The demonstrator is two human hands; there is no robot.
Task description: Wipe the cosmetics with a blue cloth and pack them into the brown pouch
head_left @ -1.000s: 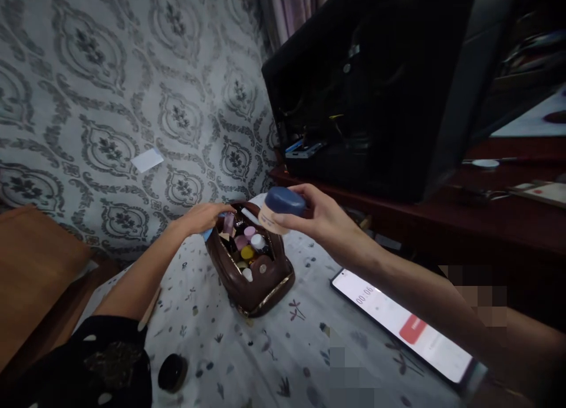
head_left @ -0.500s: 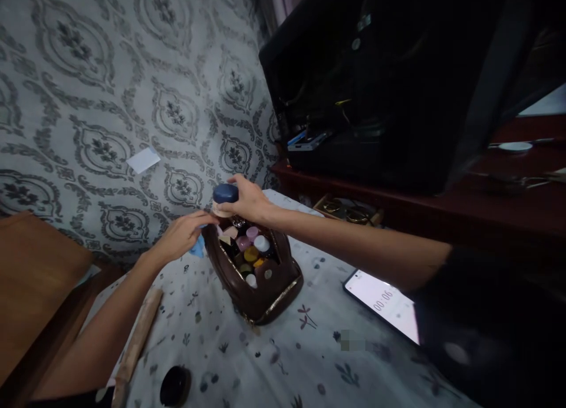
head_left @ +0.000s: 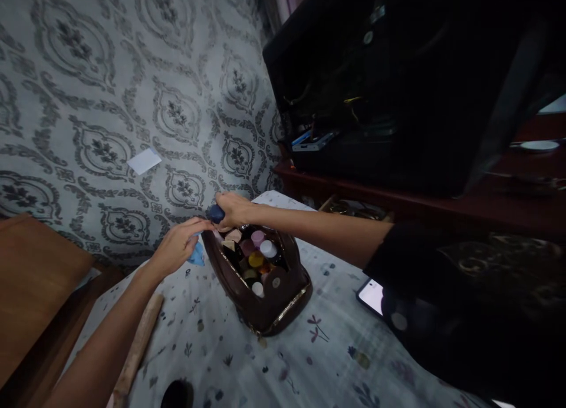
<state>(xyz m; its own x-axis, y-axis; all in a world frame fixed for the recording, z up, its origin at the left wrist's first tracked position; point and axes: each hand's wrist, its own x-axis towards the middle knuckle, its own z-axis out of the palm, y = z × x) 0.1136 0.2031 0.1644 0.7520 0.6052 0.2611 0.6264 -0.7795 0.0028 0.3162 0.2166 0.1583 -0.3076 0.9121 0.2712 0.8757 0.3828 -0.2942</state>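
Observation:
A brown leather bag [head_left: 254, 311] with an open zip stands on a patterned cloth, packed with several small bottles and jars [head_left: 256, 258] with white, pink and yellow tops. At its far end, my right hand [head_left: 234, 209] grips a container with a dark blue lid [head_left: 216, 213]; its lower part is hidden. My left hand [head_left: 179, 243] pinches the bag's far left rim, fingers together, close to the blue lid. Something light blue and crumpled [head_left: 197, 255] shows beneath that hand.
A phone [head_left: 371, 296] lies under my right sleeve. A wooden stick [head_left: 139, 343] and a round black object [head_left: 177, 394] lie on the patterned cloth [head_left: 239, 372]. Behind are a large black screen [head_left: 375, 113] and a drawer [head_left: 354, 209]. A wooden panel [head_left: 39, 290] stands left.
My right hand has lowered the blue-lidded container leftward to the bag's far end and tilted it. The left hand stays at the rim. My right sleeve now covers more of the phone.

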